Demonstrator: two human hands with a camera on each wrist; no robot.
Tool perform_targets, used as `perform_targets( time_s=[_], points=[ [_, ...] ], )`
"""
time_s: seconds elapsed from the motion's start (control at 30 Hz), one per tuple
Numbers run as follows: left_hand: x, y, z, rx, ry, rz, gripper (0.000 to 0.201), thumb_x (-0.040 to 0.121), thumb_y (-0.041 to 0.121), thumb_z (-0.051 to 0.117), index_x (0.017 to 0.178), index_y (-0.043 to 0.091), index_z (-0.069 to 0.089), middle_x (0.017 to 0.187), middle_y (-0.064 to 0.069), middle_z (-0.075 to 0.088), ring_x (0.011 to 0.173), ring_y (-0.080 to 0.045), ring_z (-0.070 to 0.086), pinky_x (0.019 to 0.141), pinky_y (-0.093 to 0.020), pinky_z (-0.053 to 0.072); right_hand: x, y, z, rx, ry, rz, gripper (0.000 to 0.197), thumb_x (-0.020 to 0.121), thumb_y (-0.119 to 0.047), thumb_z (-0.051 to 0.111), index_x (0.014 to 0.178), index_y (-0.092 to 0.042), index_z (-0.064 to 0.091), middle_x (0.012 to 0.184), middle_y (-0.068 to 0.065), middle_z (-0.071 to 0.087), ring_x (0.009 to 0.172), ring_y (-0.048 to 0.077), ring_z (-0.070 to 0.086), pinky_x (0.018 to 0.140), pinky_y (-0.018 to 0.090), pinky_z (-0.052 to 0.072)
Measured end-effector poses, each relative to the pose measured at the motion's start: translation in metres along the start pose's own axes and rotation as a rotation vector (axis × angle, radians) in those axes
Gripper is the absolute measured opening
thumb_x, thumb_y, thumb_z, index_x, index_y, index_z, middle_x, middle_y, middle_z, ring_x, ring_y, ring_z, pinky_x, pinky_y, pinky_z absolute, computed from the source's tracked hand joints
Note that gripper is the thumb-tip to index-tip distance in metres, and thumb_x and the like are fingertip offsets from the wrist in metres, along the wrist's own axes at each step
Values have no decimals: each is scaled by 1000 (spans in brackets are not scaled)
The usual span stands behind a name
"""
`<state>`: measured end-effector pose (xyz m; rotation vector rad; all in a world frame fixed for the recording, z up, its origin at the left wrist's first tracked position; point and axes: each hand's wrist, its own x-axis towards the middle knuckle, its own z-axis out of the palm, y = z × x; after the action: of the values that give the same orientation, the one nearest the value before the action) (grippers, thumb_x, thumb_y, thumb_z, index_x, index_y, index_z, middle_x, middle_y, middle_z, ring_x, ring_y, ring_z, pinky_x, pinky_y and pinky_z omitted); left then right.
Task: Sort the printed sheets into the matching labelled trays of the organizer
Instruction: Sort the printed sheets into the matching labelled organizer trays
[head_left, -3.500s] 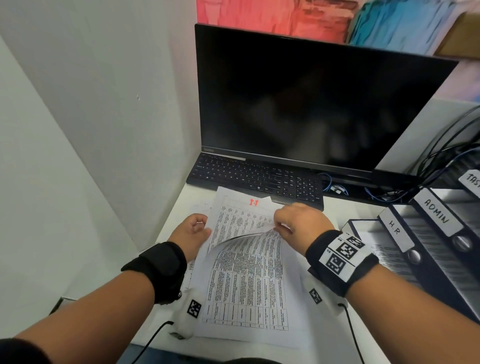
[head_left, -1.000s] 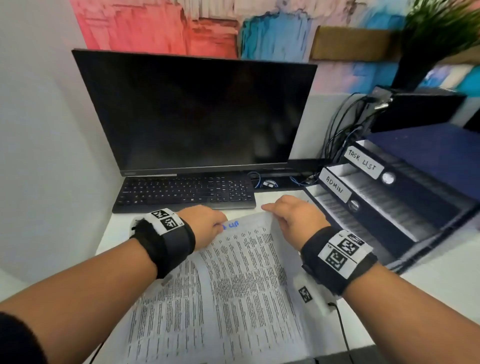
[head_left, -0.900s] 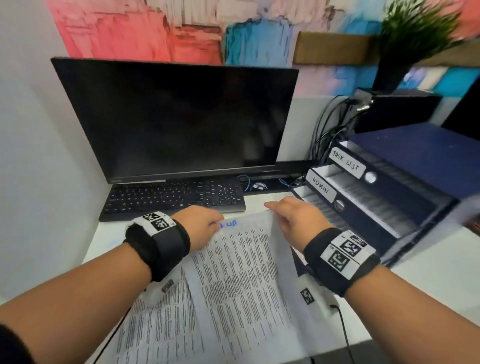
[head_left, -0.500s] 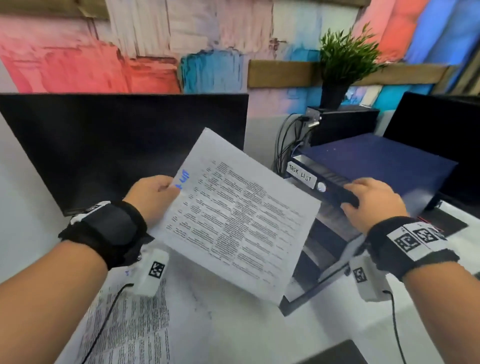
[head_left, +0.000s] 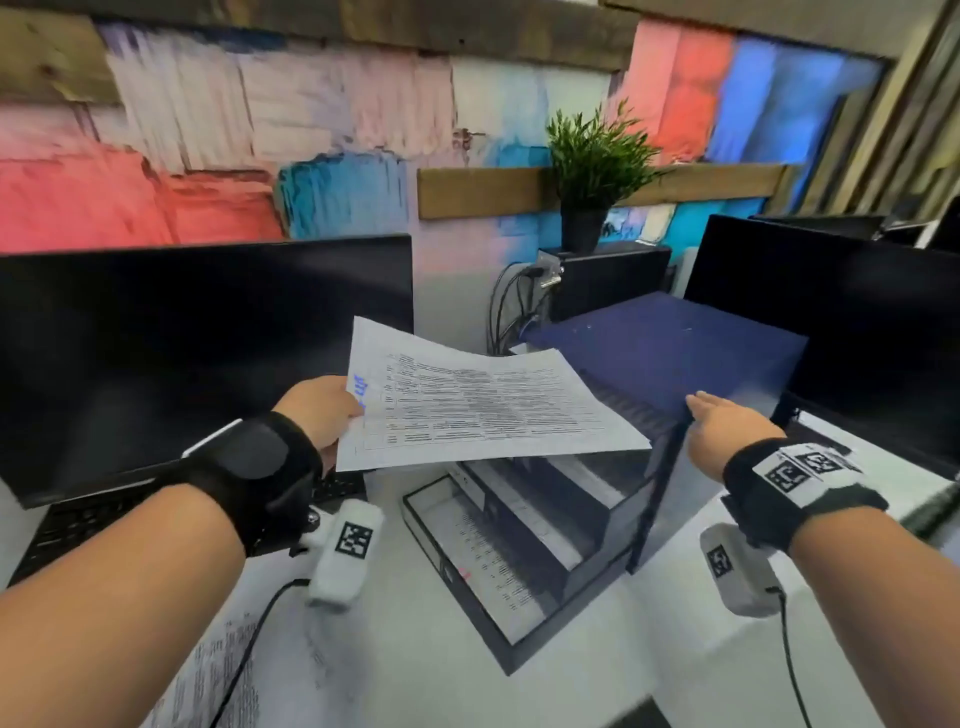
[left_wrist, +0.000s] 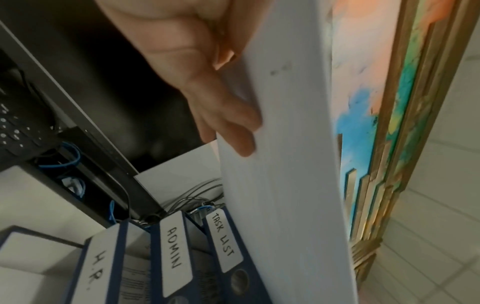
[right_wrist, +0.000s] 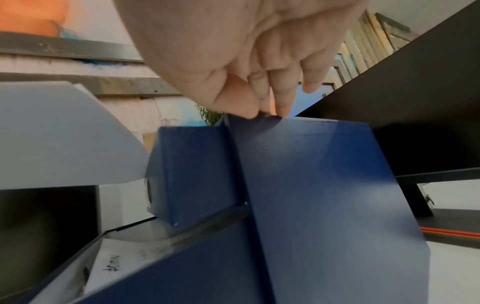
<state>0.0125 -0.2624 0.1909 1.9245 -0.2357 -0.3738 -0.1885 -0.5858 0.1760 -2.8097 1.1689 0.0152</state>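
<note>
My left hand (head_left: 347, 411) pinches the left edge of a printed sheet (head_left: 485, 410) with blue handwriting at its corner. It holds the sheet almost flat in the air, over the front of the dark blue organizer (head_left: 670, 348). The left wrist view shows the thumb and fingers of my left hand (left_wrist: 230, 98) on the sheet (left_wrist: 285, 174), above the tray labels H.R (left_wrist: 95, 271), ADMIN (left_wrist: 173, 247) and TASK LIST (left_wrist: 224, 234). My right hand (head_left: 701, 410) rests straight fingertips on the organizer's top front corner (right_wrist: 298, 164). The lowest tray (head_left: 415, 519) holds a printed page.
A black monitor (head_left: 197, 353) and keyboard (head_left: 78, 525) stand at the left, and a second monitor (head_left: 841, 332) at the right. More printed sheets (head_left: 218, 670) lie on the white desk at the bottom left. Cables (head_left: 511, 306) and a potted plant (head_left: 592, 171) are behind the organizer.
My left hand lifted one sheet off the stack and carried it right, over the organizer. My right hand left the paper, gripped the top tray's front, then moved to the organizer's corner.
</note>
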Motion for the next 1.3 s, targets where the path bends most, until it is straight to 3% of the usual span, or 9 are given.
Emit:
perform_targets(
  time_s=[0.13,0.23,0.43,0.7,0.83,0.93,1.07,1.17,1.3],
  points=[
    [0,11,3,-156,-17,-81,33,81,-19,31,93,-7,60,100,-22,65,81,-34,64,69,-39,55,0,-1,-2,-37,-2,1,53,91,-15,37,143,-12,31,155,2,23,136,27,33,111,37,31],
    [2,22,-2,-125,-48,-59,44,74,-19,26,107,-16,54,108,-26,64,95,-41,64,76,-41,54,-1,-3,-8,-82,-33,-2,54,90,-14,40,143,-13,32,153,0,26,136,26,33,110,38,32],
    [9,39,-23,-89,-17,-47,38,75,-15,30,106,-19,52,111,-30,62,100,-41,62,92,-49,44,-2,-1,-11,-115,-36,-36,55,91,-14,40,145,-14,29,155,-2,22,138,25,30,111,38,30],
    [13,44,-15,-92,5,-61,38,77,-10,35,105,-7,59,113,-22,64,96,-41,65,99,-52,44,-5,-2,-14,-138,-40,-60,52,91,-15,42,142,-12,33,148,2,33,135,23,35,108,37,34],
    [8,50,-3,-187,35,-50,41,86,-10,32,113,3,60,114,-17,62,96,-38,64,81,-44,55,-5,-1,-15,-140,-36,-73,50,92,-14,40,142,-12,34,148,2,33,135,23,35,108,36,34],
    [6,50,11,-234,46,-10,39,89,-8,32,112,7,60,115,-14,63,94,-33,65,80,-42,57,-5,-1,-15,-139,-35,-78,48,92,-14,40,140,-12,36,146,3,36,134,23,36,108,36,34],
    [-3,51,43,-351,128,49,31,91,-9,35,97,16,52,95,-8,58,78,-23,61,50,-28,56,-4,-1,-15,-136,-42,-72,50,91,-12,40,141,-11,35,147,3,35,134,23,36,108,37,34],
    [3,45,69,-336,217,75,36,89,-1,45,115,22,49,115,-12,55,94,-31,61,76,-44,56,-5,-1,-13,-127,-41,-71,50,91,-13,40,140,-12,35,147,3,35,134,24,37,107,38,35],
    [13,37,100,-256,171,110,16,87,4,51,95,17,58,107,-12,62,91,-28,62,83,-39,54,-6,-2,-14,-110,-49,-64,49,91,-13,39,140,-11,34,148,3,33,133,25,37,106,38,36]
  ],
)
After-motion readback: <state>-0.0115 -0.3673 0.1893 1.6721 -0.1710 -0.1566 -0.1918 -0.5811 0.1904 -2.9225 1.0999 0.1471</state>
